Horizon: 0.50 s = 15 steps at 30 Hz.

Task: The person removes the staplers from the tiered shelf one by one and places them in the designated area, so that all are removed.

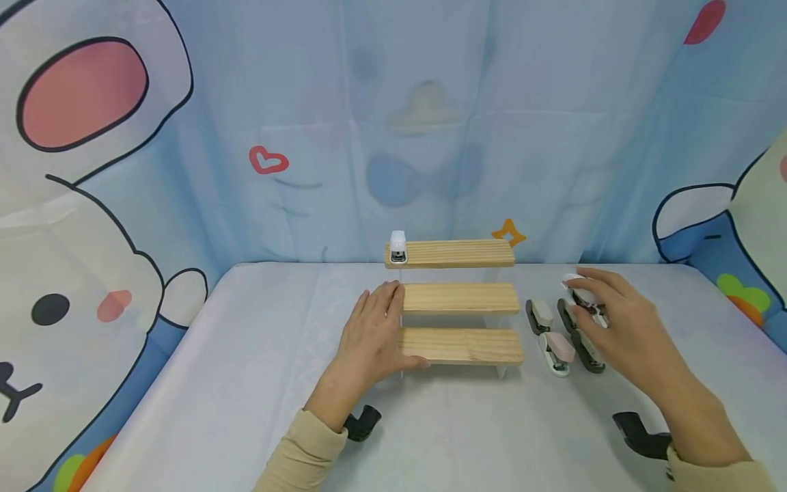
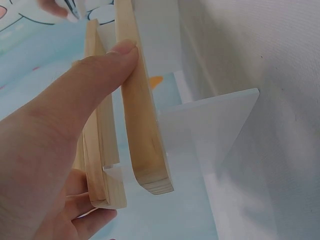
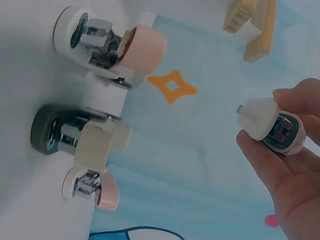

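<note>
My left hand [image 1: 371, 335] grips the left end of a three-step wooden display shelf [image 1: 461, 298]. Its thumb lies on the front edge of the lowest board [image 2: 142, 120], while the fingers reach round the end of a board behind. A white stapler [image 1: 398, 247] stands on the top board's left end. Right of the shelf, my right hand [image 1: 621, 328] pinches another white stapler [image 3: 260, 118], lifted off the table between thumb and fingers. Below that hand lie a pink-and-white stapler [image 1: 558, 350], a dark-based pale stapler [image 1: 540, 316] and others partly hidden by the hand.
A white cloth covers the table [image 1: 258, 383]. Behind it hangs a blue printed curtain [image 1: 430, 137]. Clear side panels [image 2: 215, 120] support the shelf boards. Black wrist mounts [image 1: 642, 436] stick out by both wrists.
</note>
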Each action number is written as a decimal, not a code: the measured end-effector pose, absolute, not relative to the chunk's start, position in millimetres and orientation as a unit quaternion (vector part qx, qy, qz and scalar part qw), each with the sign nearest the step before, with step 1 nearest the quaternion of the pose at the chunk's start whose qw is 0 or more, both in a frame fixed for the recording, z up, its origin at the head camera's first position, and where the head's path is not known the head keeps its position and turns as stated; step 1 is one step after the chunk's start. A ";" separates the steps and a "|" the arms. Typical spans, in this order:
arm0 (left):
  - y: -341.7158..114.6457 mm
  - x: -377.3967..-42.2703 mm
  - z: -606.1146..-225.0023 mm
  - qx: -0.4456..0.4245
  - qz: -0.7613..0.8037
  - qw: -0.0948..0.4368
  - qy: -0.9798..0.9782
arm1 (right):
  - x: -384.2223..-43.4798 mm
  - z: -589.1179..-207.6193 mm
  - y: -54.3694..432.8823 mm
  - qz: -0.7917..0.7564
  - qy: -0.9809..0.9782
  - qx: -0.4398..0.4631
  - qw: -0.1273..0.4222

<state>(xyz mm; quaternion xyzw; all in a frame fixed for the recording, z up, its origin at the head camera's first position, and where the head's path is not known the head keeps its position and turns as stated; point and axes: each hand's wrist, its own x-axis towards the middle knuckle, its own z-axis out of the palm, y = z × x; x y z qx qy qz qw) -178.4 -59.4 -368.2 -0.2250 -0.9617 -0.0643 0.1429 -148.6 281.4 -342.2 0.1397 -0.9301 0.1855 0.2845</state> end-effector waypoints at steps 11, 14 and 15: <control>-59.7 -178.3 -367.5 -0.223 -0.062 0.138 -0.963 | -147.3 -348.4 304.1 0.170 -0.938 0.133 0.272; -59.6 -178.6 -367.3 -0.224 -0.062 0.137 -0.963 | -147.0 -350.4 310.3 0.166 -0.939 0.131 0.272; -59.6 -178.6 -367.4 -0.224 -0.062 0.138 -0.963 | -146.7 -351.2 312.1 0.166 -0.939 0.130 0.271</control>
